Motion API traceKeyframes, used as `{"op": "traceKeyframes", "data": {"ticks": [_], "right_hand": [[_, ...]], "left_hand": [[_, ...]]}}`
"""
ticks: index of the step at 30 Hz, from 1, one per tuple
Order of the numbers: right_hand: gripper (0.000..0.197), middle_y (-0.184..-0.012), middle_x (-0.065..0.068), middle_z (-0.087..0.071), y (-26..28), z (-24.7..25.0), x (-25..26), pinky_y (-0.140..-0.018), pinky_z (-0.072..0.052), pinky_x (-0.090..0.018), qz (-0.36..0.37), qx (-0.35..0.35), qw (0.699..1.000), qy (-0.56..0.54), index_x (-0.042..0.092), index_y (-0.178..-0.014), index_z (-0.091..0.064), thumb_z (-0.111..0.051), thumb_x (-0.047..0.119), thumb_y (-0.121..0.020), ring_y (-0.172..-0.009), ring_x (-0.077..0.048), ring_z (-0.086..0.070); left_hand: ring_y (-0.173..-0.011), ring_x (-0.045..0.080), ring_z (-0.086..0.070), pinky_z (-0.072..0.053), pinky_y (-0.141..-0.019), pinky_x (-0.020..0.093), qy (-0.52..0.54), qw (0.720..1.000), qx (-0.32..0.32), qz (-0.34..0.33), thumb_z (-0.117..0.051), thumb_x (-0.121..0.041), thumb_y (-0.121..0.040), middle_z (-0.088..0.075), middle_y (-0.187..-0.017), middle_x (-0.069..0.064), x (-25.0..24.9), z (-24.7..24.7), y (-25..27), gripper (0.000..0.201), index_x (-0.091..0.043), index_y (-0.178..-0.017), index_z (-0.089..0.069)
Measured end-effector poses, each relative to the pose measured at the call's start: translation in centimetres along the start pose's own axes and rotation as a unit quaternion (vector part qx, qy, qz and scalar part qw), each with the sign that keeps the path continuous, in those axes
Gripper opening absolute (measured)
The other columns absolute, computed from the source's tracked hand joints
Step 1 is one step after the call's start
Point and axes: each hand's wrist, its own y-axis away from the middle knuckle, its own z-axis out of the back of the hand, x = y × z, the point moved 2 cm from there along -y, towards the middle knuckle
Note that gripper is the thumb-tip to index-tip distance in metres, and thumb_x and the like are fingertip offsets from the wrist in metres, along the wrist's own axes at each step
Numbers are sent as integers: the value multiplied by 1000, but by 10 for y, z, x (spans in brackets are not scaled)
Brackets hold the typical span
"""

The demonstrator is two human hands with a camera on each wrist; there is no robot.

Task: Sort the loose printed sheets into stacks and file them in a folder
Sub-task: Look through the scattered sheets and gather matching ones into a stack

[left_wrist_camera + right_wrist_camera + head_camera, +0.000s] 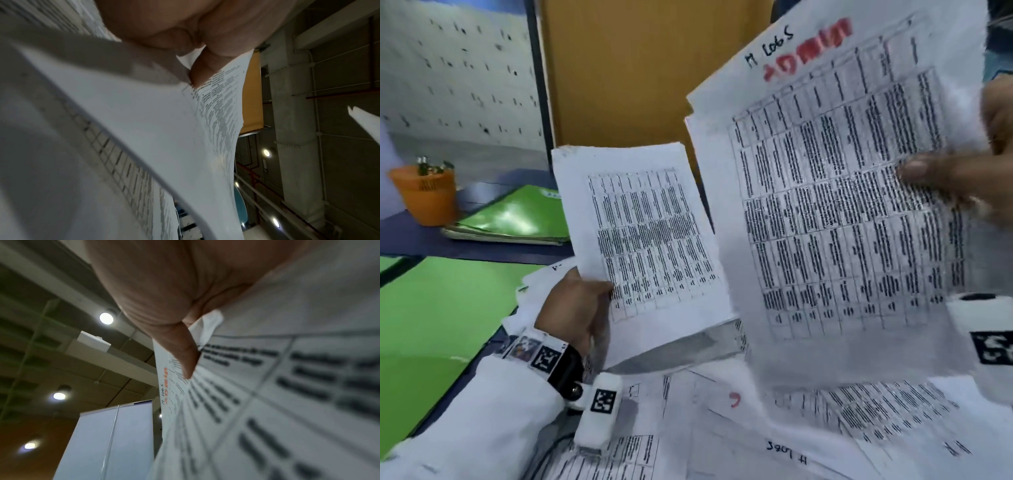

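Note:
My left hand grips a small bundle of printed table sheets by its lower left corner, thumb on the front; the same bundle fills the left wrist view under the thumb. My right hand holds a larger sheet with red lettering and a handwritten note at its top, raised at the right, thumb pressed on its face. That sheet shows close up in the right wrist view. More loose printed sheets lie spread on the desk below. A green folder lies at the left.
An orange cup with clips stands at the far left beside the green folder. A green mat covers the desk's left part. A wooden panel and a grey partition stand behind.

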Motion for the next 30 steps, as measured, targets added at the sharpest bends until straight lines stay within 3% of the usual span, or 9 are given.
{"op": "traceKeyframes", "data": {"ticks": [3,5,7,11,14,18,20,24,30], "right_hand": [[35,-84,9,-77,84,-55,181,-62,-58,-29,-58,-32,996,-53,34,-101,-70,-82,51,-73,-60,-4,-69],[17,-85,18,-75,101,-90,217,-72,-54,-27,-18,-15,992,-121,35,-100,-69,-75,38,-84,-69,1,-70],[15,-87,11,-75,87,-126,199,-65,-47,-21,-86,4,982,-165,22,-100,-67,-71,33,-89,-71,-3,-69],[32,-108,-1,-67,72,-187,176,-88,-51,-38,-164,-26,969,-183,16,-112,-56,-65,38,-91,-97,-23,-63],[33,-99,-4,-68,72,-204,180,-67,-48,-30,-176,-52,955,-234,11,-111,-53,-71,29,-90,-84,-18,-64],[54,-99,7,-64,76,-205,196,-69,-48,-21,-129,-156,928,-312,8,-127,-45,-77,15,-84,-79,2,-60],[50,-100,10,-67,78,-201,207,-65,-50,-12,-76,-183,925,-324,9,-124,-50,-78,15,-83,-76,6,-65],[35,-102,11,-69,89,-190,234,-75,-54,-21,11,-218,929,-299,16,-112,-54,-76,22,-86,-89,-4,-68],[47,-93,25,-59,112,-198,241,-77,-45,-9,38,-146,943,-298,20,-118,-40,-69,3,-86,-87,14,-59]], "left_hand": [[-87,31,-65,-52,-71,43,40,998,52,21,-77,-10,-72,-70,-103,25,-6,-8,15,47,1,-115,-60],[-92,31,-68,-54,-86,43,36,995,91,22,-63,9,-88,-72,-102,26,-13,-16,32,25,2,-112,-62],[-102,33,-67,-52,-97,47,9,991,134,17,-57,12,-92,-71,-115,25,-13,-23,40,30,1,-120,-62],[-111,41,-70,-49,-104,62,2,985,173,3,-63,3,-86,-74,-115,23,-19,-26,52,33,-2,-118,-66],[-101,33,-75,-59,-91,47,28,981,189,11,-55,1,-93,-77,-111,17,-24,-34,64,31,-14,-109,-77],[-130,-2,-55,-36,-118,28,15,983,183,-19,-42,-43,-107,-65,-139,-9,-33,-38,81,34,-31,-130,-64],[-104,-27,-55,-40,-100,4,-33,979,187,-75,-44,-31,-108,-69,-118,-27,-39,-37,85,18,-39,-116,-58],[-105,0,-70,-52,-98,26,-92,971,146,-167,-56,-2,-101,-76,-111,-18,-45,-31,84,37,-32,-121,-61],[-86,-1,-72,-55,-71,13,-77,970,82,-215,-76,-2,-87,-74,-105,-6,-46,-24,78,49,-22,-124,-50]]}}
